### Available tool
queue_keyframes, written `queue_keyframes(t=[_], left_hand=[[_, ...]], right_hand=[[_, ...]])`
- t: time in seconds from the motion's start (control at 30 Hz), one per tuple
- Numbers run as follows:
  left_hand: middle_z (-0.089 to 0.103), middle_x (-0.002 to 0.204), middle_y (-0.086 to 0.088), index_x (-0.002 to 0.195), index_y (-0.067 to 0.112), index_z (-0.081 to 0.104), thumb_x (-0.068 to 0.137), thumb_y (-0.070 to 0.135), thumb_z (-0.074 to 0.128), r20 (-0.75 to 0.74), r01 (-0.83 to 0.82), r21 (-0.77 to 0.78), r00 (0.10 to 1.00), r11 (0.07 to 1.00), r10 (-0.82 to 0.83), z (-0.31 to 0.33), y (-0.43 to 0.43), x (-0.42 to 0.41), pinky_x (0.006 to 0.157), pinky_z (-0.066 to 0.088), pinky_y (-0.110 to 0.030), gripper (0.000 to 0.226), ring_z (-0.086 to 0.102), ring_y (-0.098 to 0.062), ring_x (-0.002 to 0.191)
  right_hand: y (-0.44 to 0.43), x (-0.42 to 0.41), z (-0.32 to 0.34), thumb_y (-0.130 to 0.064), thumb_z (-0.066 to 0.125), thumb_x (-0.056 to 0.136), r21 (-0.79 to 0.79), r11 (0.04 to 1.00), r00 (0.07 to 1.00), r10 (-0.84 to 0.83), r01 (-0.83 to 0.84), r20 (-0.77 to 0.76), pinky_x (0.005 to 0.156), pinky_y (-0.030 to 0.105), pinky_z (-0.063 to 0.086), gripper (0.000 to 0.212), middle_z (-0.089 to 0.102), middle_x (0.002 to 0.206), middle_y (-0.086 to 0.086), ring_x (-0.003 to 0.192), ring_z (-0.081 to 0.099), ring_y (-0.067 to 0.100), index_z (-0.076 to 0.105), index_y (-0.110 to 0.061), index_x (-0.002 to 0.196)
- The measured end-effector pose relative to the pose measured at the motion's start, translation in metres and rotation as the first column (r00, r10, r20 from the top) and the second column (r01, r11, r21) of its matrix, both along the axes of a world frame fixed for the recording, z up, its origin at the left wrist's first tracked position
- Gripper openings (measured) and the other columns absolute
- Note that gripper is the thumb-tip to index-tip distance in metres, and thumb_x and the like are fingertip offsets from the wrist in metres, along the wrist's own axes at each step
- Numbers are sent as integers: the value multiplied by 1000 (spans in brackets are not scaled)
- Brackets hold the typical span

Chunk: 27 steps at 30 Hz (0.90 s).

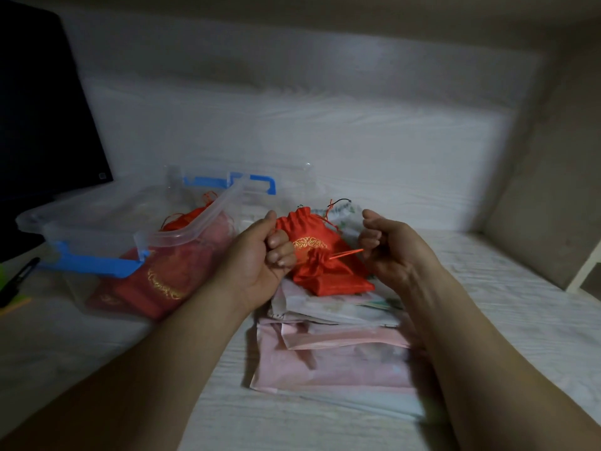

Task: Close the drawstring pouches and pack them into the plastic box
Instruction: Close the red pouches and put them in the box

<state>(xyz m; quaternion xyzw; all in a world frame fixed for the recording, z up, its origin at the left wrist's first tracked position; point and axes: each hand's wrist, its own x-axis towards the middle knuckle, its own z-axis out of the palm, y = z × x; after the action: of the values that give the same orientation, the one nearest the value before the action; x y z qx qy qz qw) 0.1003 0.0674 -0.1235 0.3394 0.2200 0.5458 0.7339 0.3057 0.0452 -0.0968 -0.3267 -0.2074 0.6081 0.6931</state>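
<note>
**Step in hand: closing.** One red pouch (328, 276) is being drawn closed. It is not yet packed.

**Position of parts (reference: the box)**
- The box (81, 211) stands open on the bed (97, 340). Red pouches (156, 284) already lie inside it.
- The lid (240, 177) lies behind the box.
- The pouch in hand is held to the right of the box, near its right wall and outside it.
- A second red pouch (302, 227) lies right of the box, just behind the one in hand. Its neck looks gathered.
- A stack (331, 353) of pale pouches lies right of the box, under both red pouches and reaching toward the person.

**Hands**
- Right hand (393, 245): the fingers (370, 237) are curled and pinch the cord (346, 253), which runs taut from the pouch neck.
- Left hand (257, 258): the fingers (279, 255) are curled into a fist that touches the pouch neck. The cord on this side is hidden inside the fist; judged to be clamped there.

**Condition**
The neck is gathered, with the cord pulled out sideways. Closing appears almost complete.

**Next move (judgement)**
1. Pull the two hands apart until the neck is fully cinched.
2. Release one cord end and keep hold with the other hand.
3. Carry the pouch left, over the rim of the box, and lay it on the pouches inside.
4. Keep loose cord clear of the rim and the blue latch (94, 263).

The stack to the right of the box remains to be processed.
</note>
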Motion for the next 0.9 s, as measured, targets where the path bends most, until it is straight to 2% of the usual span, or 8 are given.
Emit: queue_keyframes(t=[0.1,0.2,0.3,0.47,0.57,0.67,0.8,0.9], left_hand=[[31,60,2,77,19,40,110,28,48,-289,-35,246,951,969,108,-2,-7,-1,40,24,-21,35,25,-8,45],[37,65,3,78,20,47,108,34,52,-590,76,552,739,830,325,-8,-14,0,50,30,-28,34,33,-11,55],[44,67,12,75,24,45,106,33,56,-660,229,684,598,692,455,-12,-12,3,61,38,-31,34,41,-7,64],[63,81,-2,94,22,61,106,32,56,-703,311,677,540,667,462,-11,-15,12,72,48,-43,16,51,-9,73],[63,76,-5,100,19,64,107,40,50,-675,240,651,616,720,406,-12,-14,12,66,46,-45,27,48,-10,70],[41,62,4,90,13,54,110,34,48,-590,70,550,737,832,329,-8,-12,10,53,32,-29,29,36,-8,54],[37,60,0,83,17,48,110,31,47,-482,-68,429,826,901,293,-1,-11,11,45,23,-24,31,30,-10,48],[41,59,1,75,19,47,109,36,48,-478,-120,410,816,904,325,-1,-6,8,49,26,-25,38,34,-12,47]], right_hand=[[-8,-10,2,5,43,100,48,994,941,74,-95,331,37,15,32,22,48,54,-4,42,41,5,58,-11,106],[-17,-19,6,-4,50,102,154,966,845,99,-209,526,48,24,42,15,46,53,0,53,53,13,62,-12,108],[-22,-28,10,-8,55,102,294,925,735,-24,-241,678,62,30,43,14,56,61,5,63,56,17,66,-10,110],[-34,-46,17,-4,58,101,405,868,565,-189,-286,803,66,27,47,12,58,62,11,63,56,18,68,-1,108],[-30,-49,16,-9,60,101,441,889,615,-280,-124,737,66,34,47,10,59,68,15,64,55,23,65,-1,104],[-16,-35,10,-19,65,93,380,923,565,-343,55,751,68,41,47,10,64,75,13,67,57,23,63,-9,94],[-15,-27,-6,-16,70,95,74,959,306,13,-272,952,76,28,48,7,72,80,-1,73,62,9,72,-16,88],[-15,-29,-13,-18,71,96,82,930,228,2,-359,974,82,29,50,8,74,84,-1,78,62,8,76,-11,94]])
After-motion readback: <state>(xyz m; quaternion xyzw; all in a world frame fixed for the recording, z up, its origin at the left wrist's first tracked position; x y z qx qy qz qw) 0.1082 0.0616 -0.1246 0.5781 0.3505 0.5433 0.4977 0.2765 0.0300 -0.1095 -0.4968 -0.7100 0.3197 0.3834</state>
